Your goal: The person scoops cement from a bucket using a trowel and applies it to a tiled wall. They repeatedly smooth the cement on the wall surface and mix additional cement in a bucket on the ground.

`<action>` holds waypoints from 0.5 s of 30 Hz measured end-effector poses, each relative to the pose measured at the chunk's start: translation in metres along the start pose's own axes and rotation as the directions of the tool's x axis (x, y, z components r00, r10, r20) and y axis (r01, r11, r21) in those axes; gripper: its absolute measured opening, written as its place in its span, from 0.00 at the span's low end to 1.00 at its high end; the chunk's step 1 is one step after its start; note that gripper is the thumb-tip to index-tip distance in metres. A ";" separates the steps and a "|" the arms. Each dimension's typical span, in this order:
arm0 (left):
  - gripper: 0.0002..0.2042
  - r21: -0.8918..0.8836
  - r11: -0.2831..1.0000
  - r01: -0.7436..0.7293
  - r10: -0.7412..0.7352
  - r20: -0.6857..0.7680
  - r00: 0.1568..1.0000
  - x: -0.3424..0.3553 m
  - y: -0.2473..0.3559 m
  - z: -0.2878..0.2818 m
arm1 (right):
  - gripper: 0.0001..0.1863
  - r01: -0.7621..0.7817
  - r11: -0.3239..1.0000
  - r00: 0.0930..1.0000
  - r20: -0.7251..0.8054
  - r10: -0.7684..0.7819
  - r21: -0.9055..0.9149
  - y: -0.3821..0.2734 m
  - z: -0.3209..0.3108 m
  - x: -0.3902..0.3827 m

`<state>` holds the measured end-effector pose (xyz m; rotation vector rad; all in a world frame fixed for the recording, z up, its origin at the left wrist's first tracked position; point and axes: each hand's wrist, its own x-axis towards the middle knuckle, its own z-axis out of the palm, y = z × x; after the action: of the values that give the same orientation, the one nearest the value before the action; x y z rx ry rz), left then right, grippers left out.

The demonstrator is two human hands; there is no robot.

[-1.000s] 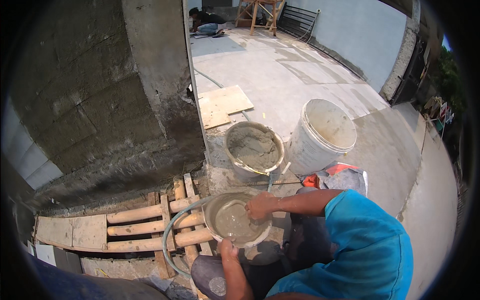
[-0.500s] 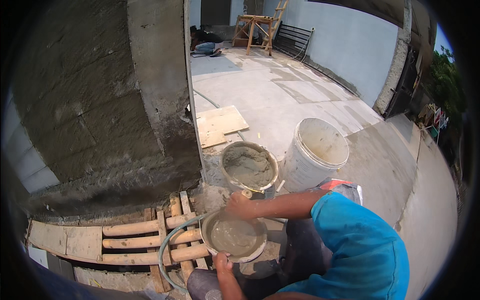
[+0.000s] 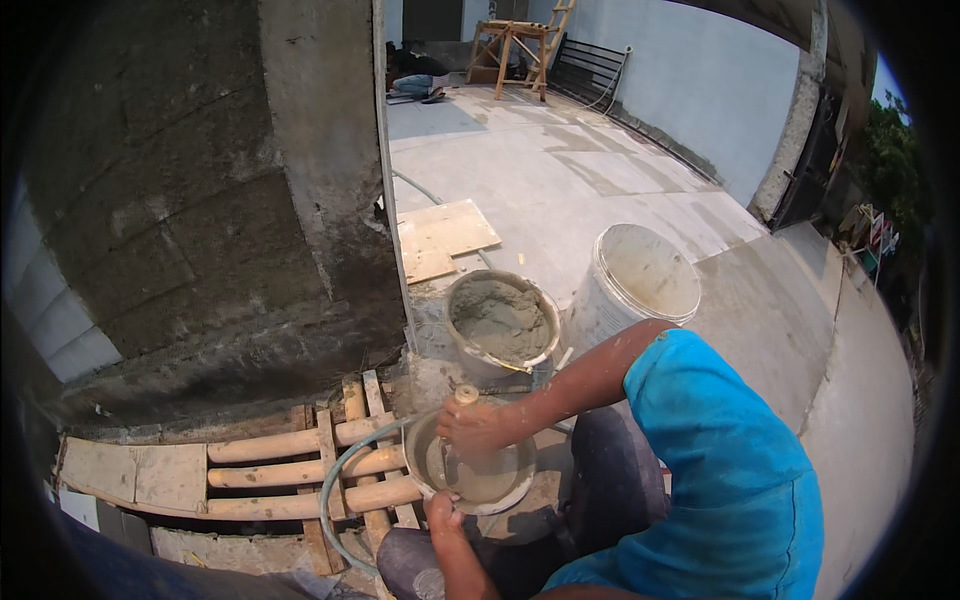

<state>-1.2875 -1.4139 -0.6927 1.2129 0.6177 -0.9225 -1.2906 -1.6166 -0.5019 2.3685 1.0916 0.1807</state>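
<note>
Bucket (image 3: 520, 495), low and centre for me, stands just in front of the knees, grey slurry (image 3: 490, 489) pooled inside it. And there's the left hand (image 3: 443, 510) on its near rim, fingers hooked over the edge, thumb on top. Over the slurry, the right hand (image 3: 475, 427) has its fingers closed around a wooden handle (image 3: 466, 394), the knob poking up; what's on the other end I can't tell, it's hidden.

I'd judge this bucket heavy at the bottom and apt to swing round, its wall stiff but slick where it's smeared, so the rim is the place to hold. The slurry looks runny and quick to slop. The handle wants a full wrap, as wet wood may slip.

Outward now: a hose (image 3: 330, 490) curves against the bucket's left side, by the logs (image 3: 290, 482). Just beyond sits a second bucket (image 3: 475, 357) of thick, lumpy grey mix (image 3: 497, 312), and beside that, a tall white bucket (image 3: 598, 305). Boards (image 3: 450, 235) lie on the floor (image 3: 540, 225) behind.
</note>
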 end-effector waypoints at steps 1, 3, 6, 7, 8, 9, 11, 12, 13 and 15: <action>0.21 -0.020 1.000 0.007 -0.006 0.008 1.000 0.001 -0.003 0.002 | 0.14 -0.005 0.995 1.000 -0.022 0.002 -0.104 0.006 -0.001 0.008; 0.20 -0.094 0.996 0.002 0.002 0.041 0.999 -0.002 -0.011 0.016 | 0.13 -0.028 0.981 0.998 0.049 0.038 -0.193 0.004 0.014 0.010; 0.18 -0.187 0.978 -0.090 0.093 0.007 0.996 -0.008 -0.010 0.017 | 0.11 -0.126 0.986 0.959 0.241 0.150 -0.113 -0.019 0.068 0.022; 0.19 -0.176 0.977 -0.118 0.114 -0.032 0.993 0.005 -0.017 0.013 | 0.10 -0.169 0.984 0.935 0.306 0.178 -0.056 -0.024 0.069 0.021; 0.20 -0.163 0.976 -0.146 0.136 -0.071 0.988 0.016 -0.023 0.004 | 0.10 -0.214 0.977 0.906 0.373 0.199 -0.002 -0.027 0.071 0.024; 0.22 -0.179 0.978 -0.109 0.100 -0.061 0.993 0.016 -0.027 0.008 | 0.09 -0.237 0.966 0.873 0.459 0.164 0.106 -0.025 0.085 0.015; 0.28 -0.202 0.979 -0.033 0.026 -0.036 0.999 0.004 -0.026 0.024 | 0.08 -0.319 0.897 0.788 0.611 0.072 0.305 -0.012 0.109 -0.011; 0.28 -0.212 0.977 -0.035 0.020 -0.072 0.997 -0.004 -0.021 0.023 | 0.10 -0.439 0.809 0.717 0.695 0.053 0.391 -0.003 0.102 -0.012; 0.28 -0.222 0.974 -0.043 0.020 -0.105 0.994 -0.012 -0.018 0.025 | 0.11 -0.558 0.699 0.640 0.768 0.020 0.447 0.006 0.085 -0.017; 0.28 -0.183 0.982 -0.043 0.021 -0.123 0.992 -0.013 -0.014 0.025 | 0.14 -0.770 0.463 0.486 0.874 -0.019 0.439 0.001 0.095 -0.036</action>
<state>-1.3078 -1.4358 -0.6822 1.1127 0.7618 -0.7509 -1.2832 -1.6818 -0.5792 2.8834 -0.0365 -1.4510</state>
